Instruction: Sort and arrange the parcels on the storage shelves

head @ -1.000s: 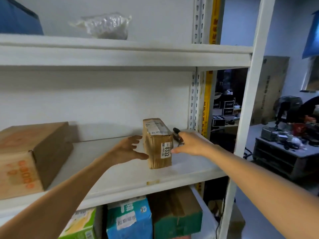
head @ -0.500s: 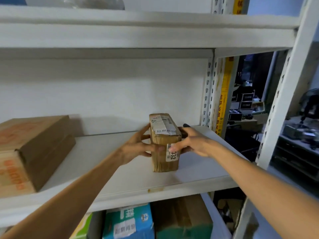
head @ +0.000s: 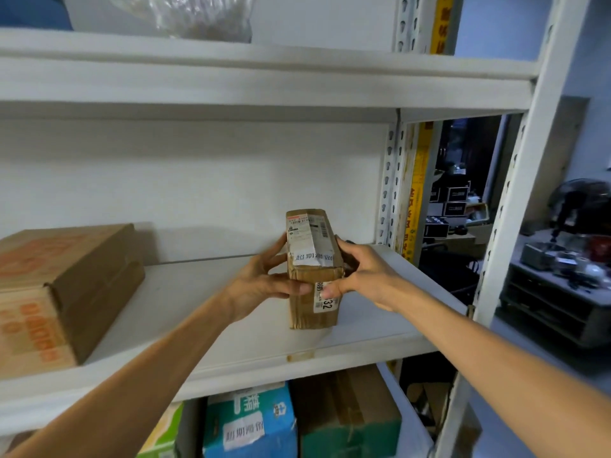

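change: our left hand, spread 1 s ago, now grips the parcel opposite our right hand | place: shelf, near front-right corner | meaning: repositioning likely begins

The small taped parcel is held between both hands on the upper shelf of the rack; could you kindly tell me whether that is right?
Not quite. The left hand and the right hand do hold the small taped parcel between them, but on the middle shelf, not the upper one. The head view shows the upper shelf above it, bearing a plastic bag.
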Demonstrator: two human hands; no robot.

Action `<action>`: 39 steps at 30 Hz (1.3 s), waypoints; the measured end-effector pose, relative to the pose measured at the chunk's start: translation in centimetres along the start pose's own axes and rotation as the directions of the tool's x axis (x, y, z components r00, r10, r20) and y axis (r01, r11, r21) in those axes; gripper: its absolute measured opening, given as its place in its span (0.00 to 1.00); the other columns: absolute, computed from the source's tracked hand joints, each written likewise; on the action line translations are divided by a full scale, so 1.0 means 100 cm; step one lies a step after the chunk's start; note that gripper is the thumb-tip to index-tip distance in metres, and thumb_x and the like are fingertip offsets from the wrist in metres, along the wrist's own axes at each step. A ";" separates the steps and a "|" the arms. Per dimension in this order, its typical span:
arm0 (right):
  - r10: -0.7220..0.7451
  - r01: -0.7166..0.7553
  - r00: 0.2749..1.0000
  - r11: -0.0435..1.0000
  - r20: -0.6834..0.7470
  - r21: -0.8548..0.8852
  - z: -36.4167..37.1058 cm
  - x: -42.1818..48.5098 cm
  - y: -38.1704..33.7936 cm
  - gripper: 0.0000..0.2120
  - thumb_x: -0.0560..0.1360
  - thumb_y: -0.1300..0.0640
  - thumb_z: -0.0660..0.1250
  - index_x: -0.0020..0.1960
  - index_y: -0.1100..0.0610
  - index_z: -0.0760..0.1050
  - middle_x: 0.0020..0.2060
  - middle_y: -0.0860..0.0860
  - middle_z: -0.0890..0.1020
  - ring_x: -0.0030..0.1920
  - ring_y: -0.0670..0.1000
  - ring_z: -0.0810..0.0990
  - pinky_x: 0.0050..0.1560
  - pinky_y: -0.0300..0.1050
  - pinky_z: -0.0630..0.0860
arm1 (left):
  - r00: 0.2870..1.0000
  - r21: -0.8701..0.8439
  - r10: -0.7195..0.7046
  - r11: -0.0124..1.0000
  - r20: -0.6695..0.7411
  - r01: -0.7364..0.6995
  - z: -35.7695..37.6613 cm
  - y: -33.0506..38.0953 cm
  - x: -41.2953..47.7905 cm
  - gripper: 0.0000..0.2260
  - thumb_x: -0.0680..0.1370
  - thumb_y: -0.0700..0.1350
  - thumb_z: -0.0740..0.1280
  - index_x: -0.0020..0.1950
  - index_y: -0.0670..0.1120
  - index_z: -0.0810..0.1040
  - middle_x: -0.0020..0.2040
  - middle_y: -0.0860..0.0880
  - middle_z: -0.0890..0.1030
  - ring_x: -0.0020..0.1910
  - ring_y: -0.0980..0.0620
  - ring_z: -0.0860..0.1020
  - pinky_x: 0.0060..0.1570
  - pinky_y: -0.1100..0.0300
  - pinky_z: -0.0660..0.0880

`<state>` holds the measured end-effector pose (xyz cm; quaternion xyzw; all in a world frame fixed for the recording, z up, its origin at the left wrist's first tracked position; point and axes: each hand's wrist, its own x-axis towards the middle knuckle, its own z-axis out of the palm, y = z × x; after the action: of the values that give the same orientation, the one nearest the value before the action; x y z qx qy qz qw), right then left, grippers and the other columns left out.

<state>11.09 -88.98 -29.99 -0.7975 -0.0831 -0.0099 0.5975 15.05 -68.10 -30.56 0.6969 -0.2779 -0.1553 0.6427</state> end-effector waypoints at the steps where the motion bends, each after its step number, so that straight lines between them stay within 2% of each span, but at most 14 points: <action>1: -0.003 0.003 1.000 1.000 -0.031 -0.015 0.003 -0.005 -0.003 0.58 0.51 0.59 0.84 0.76 0.48 0.61 0.69 0.53 0.73 0.69 0.54 0.71 0.57 0.55 0.79 | 1.000 -0.009 0.020 1.000 0.019 -0.020 -0.001 0.002 -0.002 0.53 0.58 0.37 0.80 0.77 0.57 0.58 0.69 0.52 0.74 0.61 0.47 0.79 0.59 0.42 0.76; 3: -0.012 0.009 0.996 0.999 -0.091 -0.033 0.008 -0.016 -0.008 0.61 0.48 0.55 0.86 0.76 0.45 0.60 0.70 0.51 0.71 0.70 0.52 0.70 0.60 0.56 0.78 | 0.997 -0.004 0.051 0.999 0.063 -0.051 -0.003 0.005 -0.004 0.55 0.56 0.39 0.81 0.77 0.58 0.58 0.71 0.52 0.72 0.65 0.46 0.76 0.61 0.42 0.75; 6: -0.022 0.012 0.985 0.998 -0.173 -0.062 0.020 -0.043 -0.023 0.47 0.58 0.71 0.80 0.68 0.40 0.67 0.59 0.44 0.80 0.62 0.43 0.75 0.57 0.46 0.79 | 0.986 0.022 0.098 0.995 0.134 -0.102 -0.003 0.008 -0.011 0.57 0.54 0.45 0.83 0.78 0.57 0.57 0.71 0.52 0.72 0.67 0.48 0.74 0.64 0.45 0.73; 8: -0.024 -0.011 0.962 0.992 -0.273 -0.126 0.029 -0.061 -0.033 0.46 0.58 0.74 0.78 0.66 0.40 0.68 0.57 0.41 0.80 0.60 0.39 0.75 0.56 0.40 0.78 | 0.973 0.041 0.137 0.988 0.188 -0.147 -0.001 0.009 -0.017 0.55 0.57 0.44 0.83 0.78 0.56 0.57 0.70 0.52 0.73 0.68 0.52 0.72 0.67 0.46 0.71; 11: -0.009 -0.070 0.903 0.983 -0.429 -0.168 0.047 -0.091 -0.043 0.52 0.53 0.69 0.81 0.73 0.51 0.66 0.64 0.48 0.77 0.67 0.47 0.72 0.64 0.51 0.75 | 0.939 0.059 0.167 0.980 0.301 -0.193 0.003 0.013 -0.030 0.51 0.62 0.38 0.80 0.77 0.57 0.58 0.69 0.55 0.74 0.69 0.56 0.71 0.69 0.47 0.69; 14: 0.020 -0.149 0.824 0.972 -0.567 -0.181 0.069 -0.132 -0.051 0.48 0.51 0.69 0.81 0.68 0.55 0.69 0.59 0.49 0.79 0.63 0.48 0.75 0.62 0.55 0.75 | 0.900 0.045 0.160 0.980 0.405 -0.194 0.014 0.019 -0.050 0.52 0.60 0.38 0.81 0.77 0.57 0.57 0.69 0.56 0.73 0.70 0.57 0.68 0.70 0.50 0.68; 16: 0.041 -0.200 0.761 0.964 -0.647 -0.175 0.086 -0.165 -0.052 0.43 0.51 0.70 0.81 0.64 0.55 0.71 0.56 0.49 0.80 0.60 0.48 0.76 0.59 0.56 0.77 | 0.858 0.024 0.160 0.980 0.488 -0.196 0.027 0.021 -0.069 0.50 0.62 0.35 0.79 0.77 0.56 0.56 0.68 0.57 0.71 0.68 0.59 0.68 0.68 0.57 0.69; 18: 0.067 -0.251 0.696 0.956 -0.715 -0.154 0.105 -0.201 -0.054 0.43 0.49 0.69 0.80 0.62 0.55 0.70 0.54 0.49 0.80 0.58 0.49 0.77 0.56 0.58 0.78 | 0.811 -0.011 0.167 0.981 0.561 -0.194 0.044 0.019 -0.092 0.48 0.65 0.32 0.76 0.77 0.56 0.57 0.65 0.59 0.73 0.63 0.66 0.71 0.59 0.68 0.72; 20: 0.083 -0.294 0.629 0.946 -0.773 -0.139 0.121 -0.244 -0.056 0.42 0.50 0.69 0.80 0.61 0.56 0.70 0.53 0.50 0.80 0.57 0.50 0.78 0.54 0.58 0.79 | 0.743 -0.045 0.181 0.979 0.644 -0.199 0.066 0.016 -0.116 0.46 0.66 0.30 0.75 0.76 0.57 0.59 0.63 0.60 0.76 0.59 0.68 0.74 0.52 0.71 0.74; 23: 0.098 -0.352 0.518 0.930 -0.850 -0.107 0.145 -0.313 -0.063 0.40 0.53 0.72 0.80 0.61 0.57 0.69 0.54 0.51 0.79 0.56 0.51 0.78 0.53 0.57 0.79 | 0.627 -0.095 0.193 0.978 0.755 -0.186 0.108 0.015 -0.151 0.46 0.65 0.30 0.77 0.75 0.57 0.62 0.66 0.56 0.77 0.66 0.59 0.73 0.60 0.61 0.75; 28: 0.104 -0.424 0.279 0.905 -0.955 -0.025 0.191 -0.445 -0.074 0.42 0.51 0.69 0.82 0.60 0.56 0.68 0.54 0.50 0.81 0.55 0.50 0.80 0.51 0.51 0.80 | 0.439 -0.130 0.179 0.982 0.880 -0.138 0.196 0.018 -0.228 0.54 0.58 0.35 0.82 0.77 0.58 0.58 0.68 0.59 0.74 0.69 0.60 0.70 0.67 0.51 0.70; 32: 0.085 -0.438 0.023 0.897 -0.996 0.066 0.248 -0.552 -0.086 0.42 0.47 0.70 0.79 0.58 0.56 0.69 0.54 0.54 0.81 0.51 0.53 0.82 0.38 0.48 0.80 | 0.246 -0.172 0.190 0.981 0.950 -0.093 0.270 0.022 -0.315 0.50 0.64 0.28 0.76 0.77 0.58 0.58 0.65 0.60 0.75 0.66 0.59 0.72 0.58 0.61 0.76; 35: 0.074 -0.499 -0.122 0.857 -0.990 0.126 0.291 -0.622 -0.101 0.42 0.49 0.69 0.81 0.58 0.54 0.68 0.55 0.52 0.80 0.53 0.53 0.81 0.42 0.51 0.83 | 0.084 -0.204 0.207 0.978 0.975 -0.051 0.316 0.029 -0.382 0.50 0.65 0.26 0.74 0.77 0.59 0.57 0.71 0.57 0.69 0.61 0.63 0.73 0.50 0.67 0.77; 39: 0.052 -0.538 -0.316 0.812 -0.947 0.224 0.341 -0.692 -0.119 0.42 0.51 0.65 0.82 0.59 0.53 0.67 0.56 0.49 0.79 0.55 0.49 0.80 0.48 0.51 0.83 | -0.162 -0.236 0.225 0.971 0.961 -0.048 0.367 0.038 -0.458 0.49 0.67 0.31 0.76 0.76 0.64 0.55 0.73 0.57 0.66 0.69 0.53 0.68 0.66 0.53 0.70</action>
<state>-61.75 -61.57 -36.42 -0.5576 0.6227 -0.4743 0.2763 -43.23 -70.98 -37.93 0.2650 -0.7291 -0.5742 0.2619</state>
